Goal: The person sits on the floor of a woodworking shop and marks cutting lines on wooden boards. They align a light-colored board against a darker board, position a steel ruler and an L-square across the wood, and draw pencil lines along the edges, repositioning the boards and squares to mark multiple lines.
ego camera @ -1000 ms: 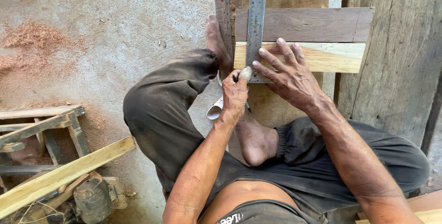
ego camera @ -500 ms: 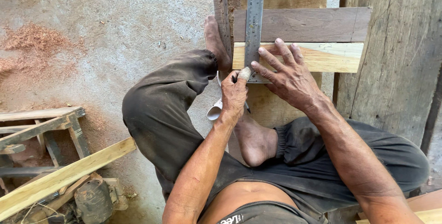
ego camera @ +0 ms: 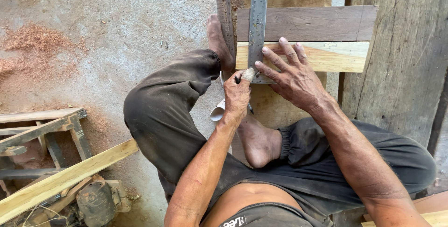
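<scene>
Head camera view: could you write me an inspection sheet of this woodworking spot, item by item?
Surface: dusty concrete floor with a sawdust patch.
Job's things: metal ruler laid across a pale wooden board and a darker board.
Clutter: wooden frame, long plank, dark round object.
Fingers: right hand presses the ruler down; left hand holds a pencil at the ruler's edge.
Cables: thin wires near the dark round object, unclear.
Surroundings: weathered planks on the right.
</scene>
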